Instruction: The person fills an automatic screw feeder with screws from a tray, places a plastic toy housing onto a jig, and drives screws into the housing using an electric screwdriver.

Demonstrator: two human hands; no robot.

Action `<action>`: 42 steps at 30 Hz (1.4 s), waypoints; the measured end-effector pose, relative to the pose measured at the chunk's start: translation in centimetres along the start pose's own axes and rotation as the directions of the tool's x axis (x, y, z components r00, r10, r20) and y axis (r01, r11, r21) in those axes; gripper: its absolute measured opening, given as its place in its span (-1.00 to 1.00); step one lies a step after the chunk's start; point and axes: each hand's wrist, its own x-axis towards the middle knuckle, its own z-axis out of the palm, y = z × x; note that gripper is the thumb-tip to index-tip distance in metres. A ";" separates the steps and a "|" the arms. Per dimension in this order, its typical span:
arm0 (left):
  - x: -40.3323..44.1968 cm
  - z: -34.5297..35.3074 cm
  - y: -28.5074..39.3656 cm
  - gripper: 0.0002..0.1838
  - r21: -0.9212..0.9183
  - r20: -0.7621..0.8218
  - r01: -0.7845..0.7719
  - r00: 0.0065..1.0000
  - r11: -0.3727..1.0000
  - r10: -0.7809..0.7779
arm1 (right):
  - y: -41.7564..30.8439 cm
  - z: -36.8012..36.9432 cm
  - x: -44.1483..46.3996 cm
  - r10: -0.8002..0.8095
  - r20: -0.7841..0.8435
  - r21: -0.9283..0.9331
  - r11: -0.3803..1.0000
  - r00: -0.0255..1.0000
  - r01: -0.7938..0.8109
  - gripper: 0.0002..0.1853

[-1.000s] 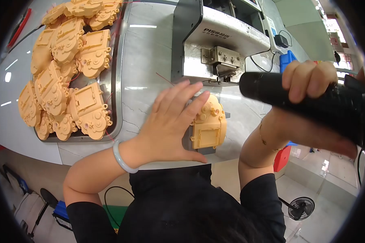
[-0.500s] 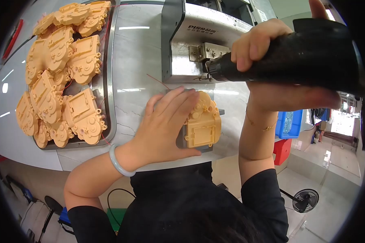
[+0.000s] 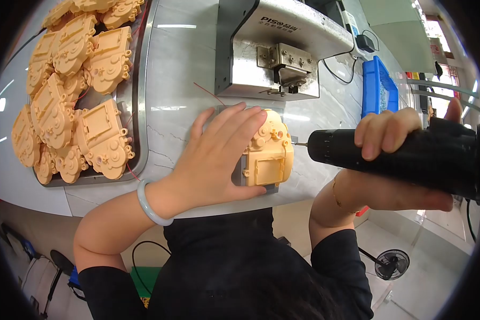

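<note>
My left hand (image 3: 213, 154) lies over the left side of a yellow-orange plastic housing (image 3: 272, 144), its fingers on the upper part and its thumb by the lower edge. The housing sits on a grey block (image 3: 272, 189), mostly hidden beneath it. A red wire (image 3: 208, 93) sticks out beyond my fingertips. My right hand (image 3: 392, 133) is wrapped round a black electric screwdriver (image 3: 336, 146), held nearly level to the right of the housing. Its thin bit points left, with the tip at the housing's right edge; whether it touches a screw I cannot make out.
Behind the housing stands a metal screw feeder (image 3: 245, 80). A metal tray (image 3: 141, 106) on the left holds a heap of similar housings (image 3: 101, 128) with red wires. A blue bin (image 3: 380, 88) is at the right, and a fan (image 3: 392, 264) stands beyond the table.
My right hand has brought the screwdriver from the feeder's outlet down and toward me, to the housing's right edge. My left hand stays on the housing. The view has shifted slightly.
</note>
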 end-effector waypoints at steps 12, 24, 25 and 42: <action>0.0 -0.1 0.0 0.04 -0.009 -0.013 0.007 1.000 1.000 -0.007 | 1.2 0.3 -1.7 -0.005 -0.052 -0.078 0.997 0.999 0.001 0.05; -0.1 0.2 -0.2 0.06 -0.062 -0.021 0.019 1.000 0.998 -0.020 | 1.2 -0.8 -2.4 -0.013 0.125 -0.046 0.999 0.992 0.019 -0.10; -0.1 0.2 -0.2 0.06 -0.064 -0.021 0.021 1.000 0.998 -0.022 | 1.3 -0.9 -2.3 -0.008 0.134 -0.045 0.999 0.991 0.014 -0.10; -0.2 0.2 -0.2 0.07 -0.094 -0.024 0.039 0.999 0.995 -0.041 | 1.7 -0.8 -2.4 -0.003 0.163 -0.003 1.000 0.987 0.004 -0.10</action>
